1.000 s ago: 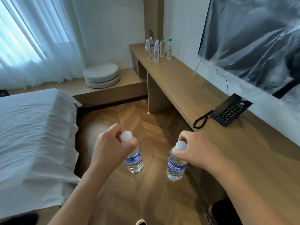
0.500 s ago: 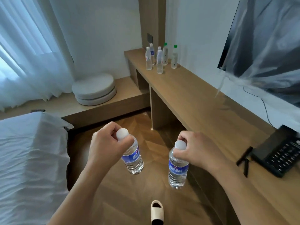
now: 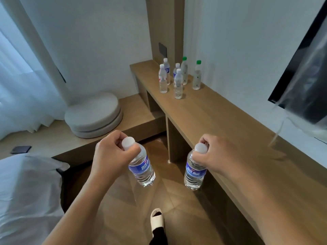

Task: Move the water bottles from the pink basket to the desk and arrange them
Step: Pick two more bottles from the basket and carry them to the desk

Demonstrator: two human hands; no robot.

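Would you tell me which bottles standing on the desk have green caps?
The two nearest the wall: one behind the white-capped cluster, one standing apart on the right.

Two round grey cushions (image 3: 93,115) stacked on a low wooden platform (image 3: 53,138). White bed (image 3: 26,191) at left. Sheer curtain (image 3: 17,76) behind. Dark wall plate (image 3: 162,49) on wooden column. Plastic-wrapped black screen (image 3: 304,76) at right. Cream slipper (image 3: 157,220) on herringbone floor (image 3: 123,209).

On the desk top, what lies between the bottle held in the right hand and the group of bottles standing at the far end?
Nothing: in the head view the desk is bare wood from the right hand to the standing bottles.
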